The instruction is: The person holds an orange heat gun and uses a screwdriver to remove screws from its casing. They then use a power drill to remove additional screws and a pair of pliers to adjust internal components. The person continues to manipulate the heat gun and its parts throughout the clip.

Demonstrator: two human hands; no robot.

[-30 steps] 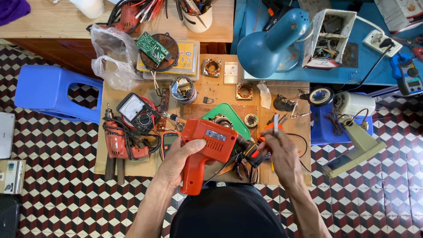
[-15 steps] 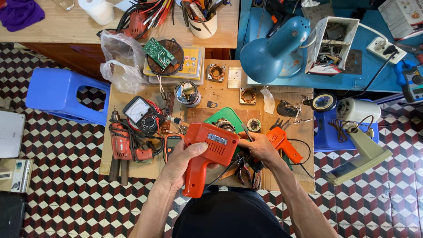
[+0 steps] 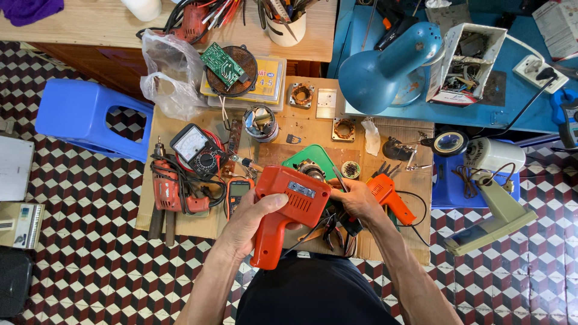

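My left hand grips the handle of an orange-red pistol-shaped power tool, held above the near edge of a low wooden work board. At the tool's right end my right hand pinches a thin dark rod-like tool, its tip pointing up toward the tool's nose. Beyond the nose lies a green mat with a round metal motor part on it. A second orange tool body lies just right of my right hand.
An analogue meter, a red drill and a small orange meter crowd the board's left. Pliers lie under my hands. A blue stool stands left, a blue lamp and white magnifier lamp right.
My right hand has moved left from beside the second orange tool body to the nose of the held tool, carrying the thin rod. My left hand has kept its grip.
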